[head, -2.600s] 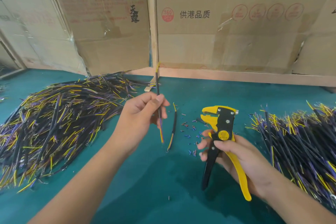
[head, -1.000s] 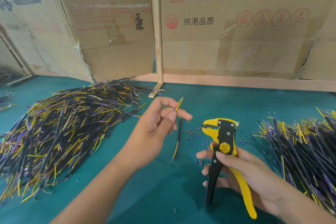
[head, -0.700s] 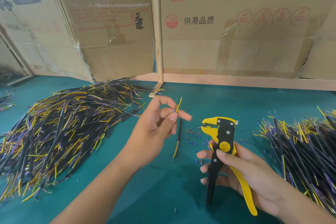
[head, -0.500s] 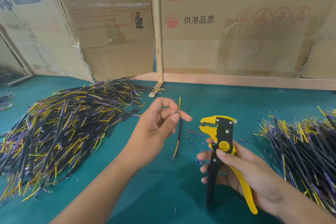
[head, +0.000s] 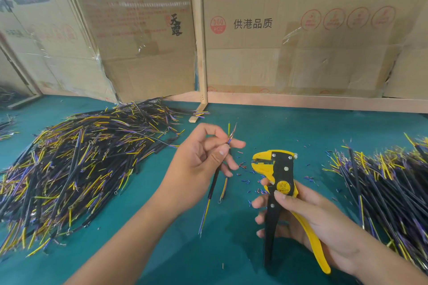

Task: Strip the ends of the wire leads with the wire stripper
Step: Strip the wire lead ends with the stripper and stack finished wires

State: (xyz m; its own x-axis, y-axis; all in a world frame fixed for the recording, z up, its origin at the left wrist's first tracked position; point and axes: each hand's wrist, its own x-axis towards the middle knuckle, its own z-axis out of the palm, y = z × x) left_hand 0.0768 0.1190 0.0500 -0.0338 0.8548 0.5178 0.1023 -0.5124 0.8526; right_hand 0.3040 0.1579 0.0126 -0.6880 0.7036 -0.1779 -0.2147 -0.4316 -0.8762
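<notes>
left hand [head: 199, 159]: pinches wire lead [head: 214, 183] upright, just left of wire stripper [head: 281, 192], its split ends above the fingers | right hand [head: 310, 220]: grips wire stripper handles, head up | desk [head: 278, 127]: wire piles far left [head: 76, 164] and right [head: 389, 180] of stripper

Likely a workshop: heaped wire leads [head: 76, 169], cardboard cartons [head: 301, 41].

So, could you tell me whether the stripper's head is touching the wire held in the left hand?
Apart: the head view shows green mat between the stripper and the wire.
</notes>
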